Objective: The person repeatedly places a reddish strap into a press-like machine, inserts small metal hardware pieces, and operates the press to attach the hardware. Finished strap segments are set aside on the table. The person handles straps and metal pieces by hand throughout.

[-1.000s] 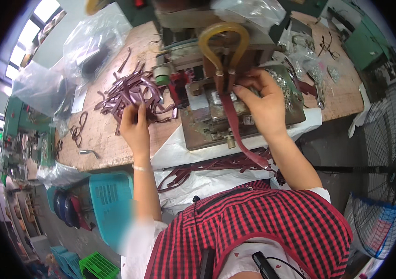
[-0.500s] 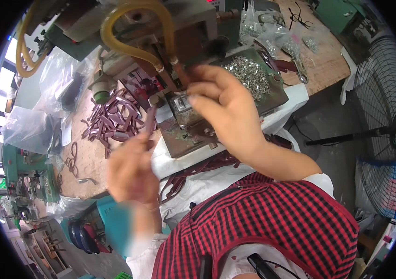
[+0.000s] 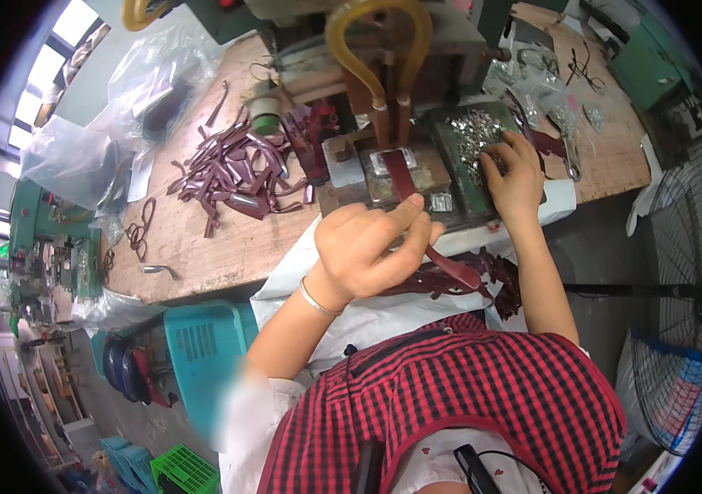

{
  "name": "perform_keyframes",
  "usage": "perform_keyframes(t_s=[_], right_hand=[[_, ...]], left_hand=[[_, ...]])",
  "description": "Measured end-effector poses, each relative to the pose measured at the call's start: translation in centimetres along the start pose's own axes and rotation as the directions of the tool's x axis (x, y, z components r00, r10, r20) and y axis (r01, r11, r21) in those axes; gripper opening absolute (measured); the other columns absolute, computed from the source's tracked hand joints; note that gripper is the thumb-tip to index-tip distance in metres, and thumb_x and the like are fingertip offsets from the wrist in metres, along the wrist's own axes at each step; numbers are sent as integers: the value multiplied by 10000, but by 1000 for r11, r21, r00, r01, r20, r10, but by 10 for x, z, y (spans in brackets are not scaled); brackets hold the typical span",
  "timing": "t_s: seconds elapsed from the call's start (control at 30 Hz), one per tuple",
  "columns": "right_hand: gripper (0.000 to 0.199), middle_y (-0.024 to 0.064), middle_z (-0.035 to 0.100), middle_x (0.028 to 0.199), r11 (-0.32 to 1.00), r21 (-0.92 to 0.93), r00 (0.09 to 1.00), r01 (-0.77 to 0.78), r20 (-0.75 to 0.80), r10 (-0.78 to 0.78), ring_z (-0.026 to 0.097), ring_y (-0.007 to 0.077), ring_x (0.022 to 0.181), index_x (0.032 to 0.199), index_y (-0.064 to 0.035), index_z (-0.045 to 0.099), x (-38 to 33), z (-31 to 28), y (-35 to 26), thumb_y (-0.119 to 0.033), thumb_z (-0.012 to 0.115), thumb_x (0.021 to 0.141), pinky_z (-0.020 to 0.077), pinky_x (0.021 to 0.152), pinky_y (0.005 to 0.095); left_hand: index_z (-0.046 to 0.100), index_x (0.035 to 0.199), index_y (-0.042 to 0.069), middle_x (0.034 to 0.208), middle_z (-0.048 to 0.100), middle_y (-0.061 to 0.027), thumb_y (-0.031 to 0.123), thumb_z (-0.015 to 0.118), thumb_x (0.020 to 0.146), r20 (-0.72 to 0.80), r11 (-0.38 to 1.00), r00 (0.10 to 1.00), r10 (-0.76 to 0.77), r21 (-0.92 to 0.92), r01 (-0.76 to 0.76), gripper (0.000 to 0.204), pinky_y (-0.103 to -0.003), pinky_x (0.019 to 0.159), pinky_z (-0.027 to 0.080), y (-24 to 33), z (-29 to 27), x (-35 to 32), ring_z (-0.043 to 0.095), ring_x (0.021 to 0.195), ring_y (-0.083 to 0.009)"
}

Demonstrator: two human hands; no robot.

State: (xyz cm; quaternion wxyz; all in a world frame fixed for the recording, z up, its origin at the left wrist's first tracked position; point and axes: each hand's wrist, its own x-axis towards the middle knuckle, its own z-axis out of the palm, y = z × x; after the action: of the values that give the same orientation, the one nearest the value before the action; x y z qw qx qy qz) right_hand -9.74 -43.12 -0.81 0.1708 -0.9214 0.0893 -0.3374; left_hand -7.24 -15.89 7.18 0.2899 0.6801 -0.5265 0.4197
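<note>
Left hand [image 3: 367, 247] is pinching a dark red strap [image 3: 417, 214] between thumb and fingers, and I see that strap running up from my grip onto the metal plate [image 3: 392, 169] of the press [image 3: 384, 99], its far end lying flat under the yellow hose [image 3: 375, 33]; the near end hangs down past the bench edge toward my lap. Right hand [image 3: 515, 177] is spread with fingers down in the green tray [image 3: 470, 144] of small metal bits, touching them; whether it has one pinched I cannot tell. To my left on the wooden bench [image 3: 219, 247] sits a loose heap of straps [image 3: 231, 173] in the same dark red, well apart from both hands, with clear plastic bags [image 3: 104, 140] beyond it. More dark red pieces lie on the white sheet [image 3: 384, 313] just below the bench edge. A floor fan [image 3: 680, 329] stands off to my right, a blue bin [image 3: 202, 354] down to my left.
</note>
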Motion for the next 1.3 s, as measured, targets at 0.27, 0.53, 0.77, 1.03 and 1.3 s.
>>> perform_keyframes(t_s=[0.27, 0.53, 0.77, 1.03, 1.3], right_hand=[[210, 158, 695, 1130, 914, 66, 916, 400, -14, -400, 643, 363, 1136, 1063, -53, 662, 37, 30, 11, -39, 683, 855, 520, 866, 465], [155, 28, 729, 1032, 757, 586, 947, -288, 56, 317, 645, 92, 939, 1127, -23, 692, 6, 1, 10, -93, 622, 1008, 493, 857, 256], [155, 28, 713, 981, 653, 699, 950, -292, 134, 282, 650, 90, 903, 1116, -9, 682, 24, 19, -24, -48, 662, 968, 495, 852, 244], [133, 37, 723, 1021, 775, 559, 923, -295, -43, 383, 649, 104, 971, 1089, 1, 708, -20, -21, 19, -40, 654, 974, 491, 895, 250], [188, 62, 760, 1064, 719, 597, 917, -354, 73, 391, 670, 119, 986, 1112, 1, 753, -24, -51, -18, -58, 707, 940, 509, 912, 267]], left_hand=[[733, 999, 74, 1087, 762, -121, 42, 846, 744, 28, 952, 964, -264, -153, 265, 281, -300, 537, 490, 21, -11, -12, 656, 663, -177], [744, 874, 73, 938, 694, -79, 44, 716, 778, 348, 836, 793, -499, 435, 335, 104, -378, 766, 498, -75, -97, -78, 611, 848, -244], [684, 866, 47, 969, 609, -85, 128, 663, 776, 662, 878, 636, -397, 476, 53, 123, -409, 873, 484, -120, -56, -137, 570, 997, -282], [594, 1095, 25, 954, 734, -35, 80, 633, 1016, -90, 484, 476, -875, -212, 849, 104, -213, 685, 472, -144, -131, -119, 609, 798, -61], [727, 1039, 12, 923, 712, -146, 119, 674, 955, 18, 484, 560, -828, 527, 699, 146, -404, 722, 539, -116, -118, -174, 697, 806, -319]])
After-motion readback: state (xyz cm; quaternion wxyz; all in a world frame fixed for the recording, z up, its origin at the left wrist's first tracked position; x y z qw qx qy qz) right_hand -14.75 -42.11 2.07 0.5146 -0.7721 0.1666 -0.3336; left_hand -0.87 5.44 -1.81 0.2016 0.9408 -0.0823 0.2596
